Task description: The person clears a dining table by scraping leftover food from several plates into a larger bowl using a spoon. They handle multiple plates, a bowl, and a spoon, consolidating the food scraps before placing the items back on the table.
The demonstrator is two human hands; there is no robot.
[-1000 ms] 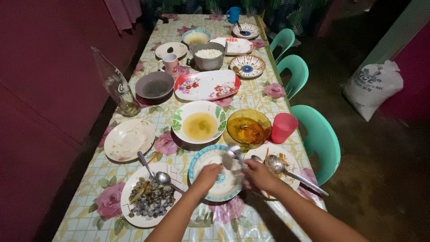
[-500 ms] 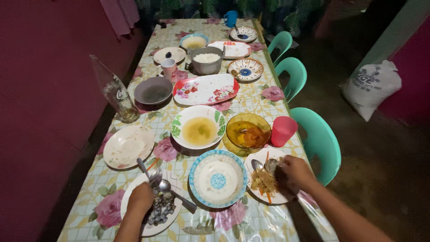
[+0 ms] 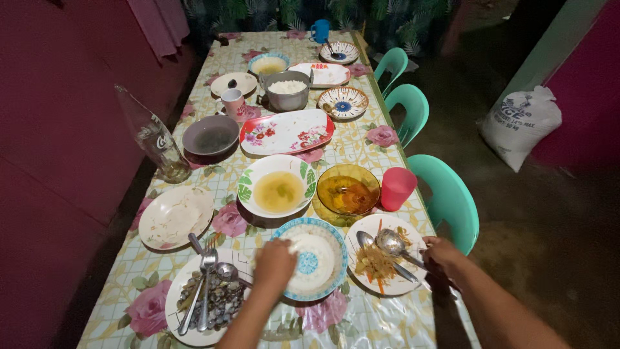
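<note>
My left hand (image 3: 274,264) rests on the near rim of the blue bowl (image 3: 311,258), fingers curled; I cannot tell whether it grips. My right hand (image 3: 444,253) clasps the handle of a ladle (image 3: 392,243), whose bowl lies left of it on the plate (image 3: 385,262) of scraps.

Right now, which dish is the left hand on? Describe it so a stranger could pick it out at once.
Start at the long table with the rose-patterned cloth and go to its near end. Between the plate of dark shells and the plate of vegetable scraps sits a blue-rimmed bowl, with the left hand on its rim. Only it has a blue rim with a blue motif at its white centre.
</note>
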